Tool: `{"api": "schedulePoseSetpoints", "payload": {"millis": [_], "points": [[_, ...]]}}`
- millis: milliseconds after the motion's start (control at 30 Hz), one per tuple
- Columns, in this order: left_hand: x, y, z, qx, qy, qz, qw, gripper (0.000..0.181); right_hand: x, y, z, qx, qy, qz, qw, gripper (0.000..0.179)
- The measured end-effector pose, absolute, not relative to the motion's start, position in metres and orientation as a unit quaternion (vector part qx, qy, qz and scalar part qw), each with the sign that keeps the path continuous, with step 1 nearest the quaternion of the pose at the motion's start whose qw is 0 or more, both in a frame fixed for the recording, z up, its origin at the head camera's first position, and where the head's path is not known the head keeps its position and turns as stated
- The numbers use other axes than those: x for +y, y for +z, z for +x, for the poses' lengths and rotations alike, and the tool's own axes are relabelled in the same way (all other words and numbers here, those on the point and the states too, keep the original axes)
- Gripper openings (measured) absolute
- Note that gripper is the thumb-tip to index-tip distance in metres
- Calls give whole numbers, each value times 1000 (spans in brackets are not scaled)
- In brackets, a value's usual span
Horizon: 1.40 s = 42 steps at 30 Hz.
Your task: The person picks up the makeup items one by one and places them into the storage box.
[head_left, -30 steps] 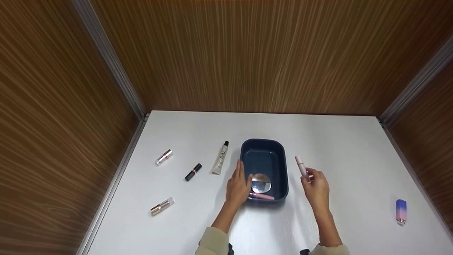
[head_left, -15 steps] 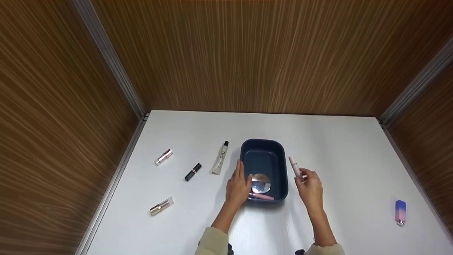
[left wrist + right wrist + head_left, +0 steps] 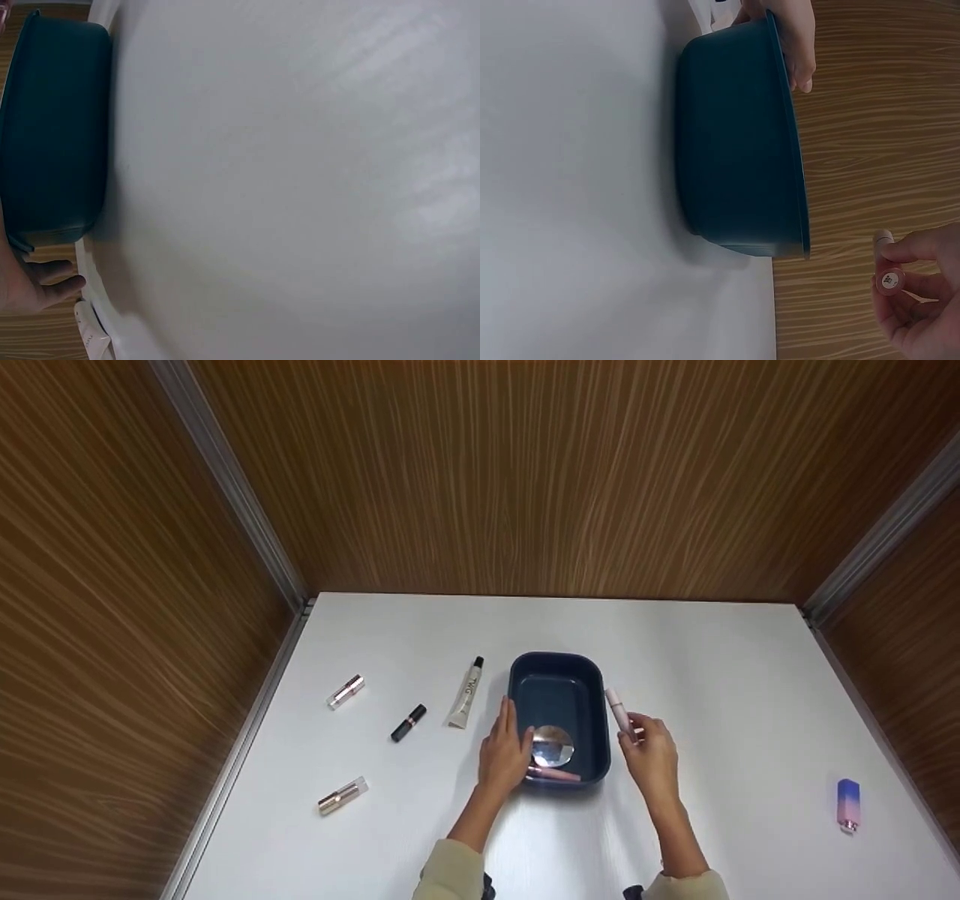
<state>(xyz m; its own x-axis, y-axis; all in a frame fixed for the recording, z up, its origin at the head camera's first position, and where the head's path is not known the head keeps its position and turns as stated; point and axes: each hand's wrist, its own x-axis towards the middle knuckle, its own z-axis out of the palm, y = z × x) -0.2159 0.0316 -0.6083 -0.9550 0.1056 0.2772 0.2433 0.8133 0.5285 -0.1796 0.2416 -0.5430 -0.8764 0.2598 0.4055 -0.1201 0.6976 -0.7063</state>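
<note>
A dark blue rectangular bin (image 3: 553, 658) stands mid-table. My left hand (image 3: 504, 757) holds its left wall, thumb over the rim and fingers along the outside. Inside lie a round mirror-like disc (image 3: 553, 747) and a slim pink tube (image 3: 555, 774), partly hidden by the left hand. Just right of the bin, my right hand (image 3: 652, 757) pinches a pale pink lip gloss tube (image 3: 618, 709), its capped end tilted up-left near the rim. The right wrist view shows the round labelled end of this lip gloss (image 3: 890, 280) between thumb and fingers, above rim height.
Left of the bin lie a squeeze tube (image 3: 466, 694) with a black cap, a black lipstick (image 3: 409, 724), and two clear-and-metallic lipsticks, one farther back (image 3: 346, 692) and one nearer (image 3: 343, 796). A blue-to-pink lipstick (image 3: 848, 806) lies far right. Wood-grain panels (image 3: 495, 480) enclose the table.
My right hand has moved left with the lip gloss, bringing it close to the bin's right rim. The left hand and the bin have stayed in place.
</note>
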Motion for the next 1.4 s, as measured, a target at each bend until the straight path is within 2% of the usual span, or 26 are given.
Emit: {"api": "schedulePoseSetpoints", "payload": {"millis": [333, 733, 1400], "points": [[32, -608, -214, -944, -292, -92, 122, 59, 225, -545, -180, -891, 388, -25, 234, 27], [31, -608, -214, -944, -293, -92, 119, 60, 210, -550, -179, -900, 388, -18, 196, 26], [30, -610, -216, -944, -290, -93, 125, 60, 192, -559, -183, -906, 374, 10, 197, 27]]}}
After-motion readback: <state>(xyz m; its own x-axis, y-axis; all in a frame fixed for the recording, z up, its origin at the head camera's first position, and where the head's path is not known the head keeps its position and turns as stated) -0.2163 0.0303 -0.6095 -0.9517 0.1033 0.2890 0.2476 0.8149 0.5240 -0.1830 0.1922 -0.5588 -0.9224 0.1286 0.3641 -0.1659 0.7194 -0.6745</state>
